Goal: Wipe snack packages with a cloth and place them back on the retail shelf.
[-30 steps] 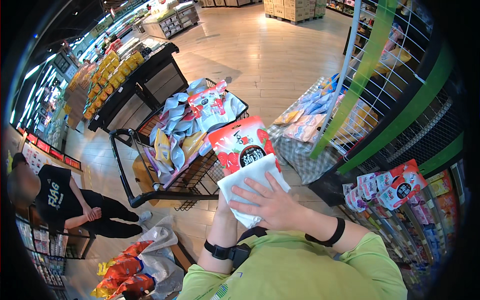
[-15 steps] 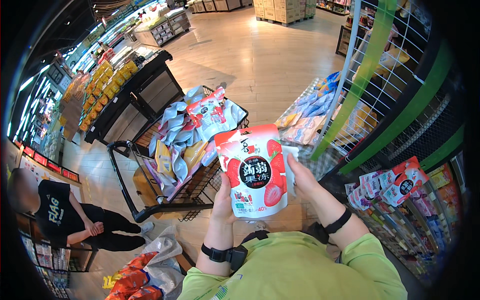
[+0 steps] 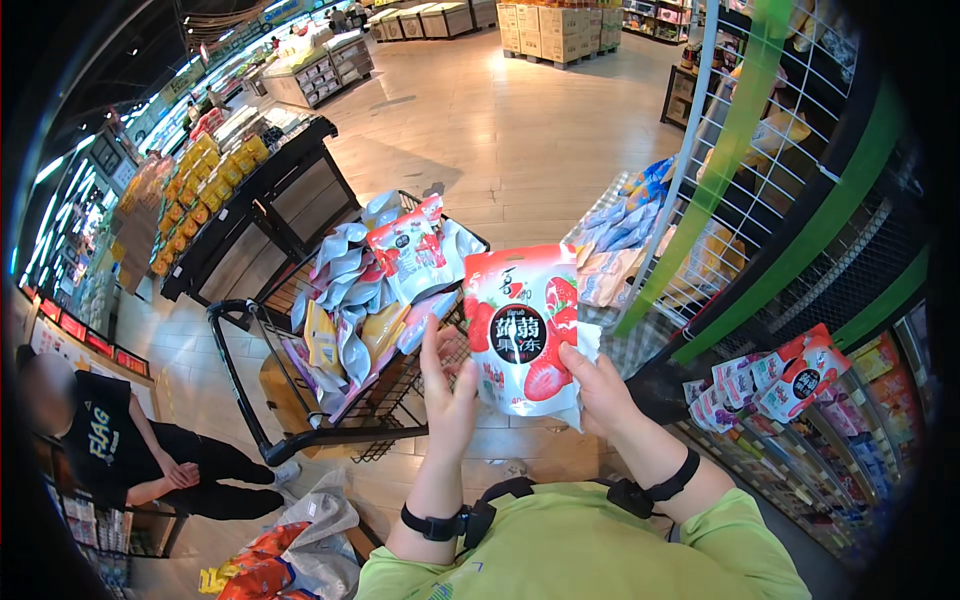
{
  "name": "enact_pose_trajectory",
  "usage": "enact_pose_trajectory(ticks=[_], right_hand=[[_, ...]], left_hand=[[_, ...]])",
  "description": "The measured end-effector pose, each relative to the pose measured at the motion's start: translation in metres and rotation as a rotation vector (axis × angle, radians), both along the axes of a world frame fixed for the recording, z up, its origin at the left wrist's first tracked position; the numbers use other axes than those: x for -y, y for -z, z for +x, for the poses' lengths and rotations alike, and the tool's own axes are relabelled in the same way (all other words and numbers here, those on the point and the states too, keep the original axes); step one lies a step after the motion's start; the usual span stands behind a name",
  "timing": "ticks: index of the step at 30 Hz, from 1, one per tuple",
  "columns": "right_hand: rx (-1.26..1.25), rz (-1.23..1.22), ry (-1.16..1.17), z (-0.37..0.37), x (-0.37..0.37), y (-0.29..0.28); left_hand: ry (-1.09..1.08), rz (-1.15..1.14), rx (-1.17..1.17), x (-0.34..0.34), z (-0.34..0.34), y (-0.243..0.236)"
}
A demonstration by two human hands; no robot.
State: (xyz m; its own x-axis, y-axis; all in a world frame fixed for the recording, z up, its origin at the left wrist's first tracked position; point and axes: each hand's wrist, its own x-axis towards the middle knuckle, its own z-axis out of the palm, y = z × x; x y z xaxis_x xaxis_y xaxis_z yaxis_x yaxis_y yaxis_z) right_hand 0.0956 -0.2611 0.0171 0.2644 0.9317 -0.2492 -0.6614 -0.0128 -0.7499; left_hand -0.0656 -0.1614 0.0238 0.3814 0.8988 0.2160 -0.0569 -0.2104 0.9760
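Note:
In front of me a white and red pouch of strawberry jelly (image 3: 522, 325) is upright, printed with strawberries round a dark circle. My right hand (image 3: 598, 385) grips its right edge, thumb on the front, fingers hidden behind. A crumpled white cloth or tissue (image 3: 588, 338) shows between that hand and the pouch. Just left of the pouch, my left hand (image 3: 447, 375) is open with fingers apart, holding nothing. Beyond it stands a black wire shopping cart (image 3: 375, 432) piled with snack pouches; a similar strawberry pouch (image 3: 407, 252) lies on top.
At right, a rack (image 3: 840, 440) of hanging pouches stands beside a white wire grid (image 3: 780, 170). Blue and orange bags (image 3: 625, 225) lie on a checked cloth. A person in black (image 3: 130, 440) stands at left, near a clear sack (image 3: 320, 530) with red packs. A display counter (image 3: 265, 210) is behind the cart.
My left hand has let go of the pouch and opened beside it. The pouch has shifted slightly right and up in my right hand, whose thumb now presses its front.

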Motion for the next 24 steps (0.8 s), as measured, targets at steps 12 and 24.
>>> enact_pose_trajectory(ticks=[12, 24], right_hand=[[1.924, 0.493, -0.307, -0.05, 0.007, -0.051], [1.156, 0.27, 0.254, 0.026, -0.044, -0.046]], left_hand=[[0.743, -0.762, 0.763, 0.001, 0.005, 0.028], [0.69, -0.781, 0.789, -0.003, -0.014, 0.003]])
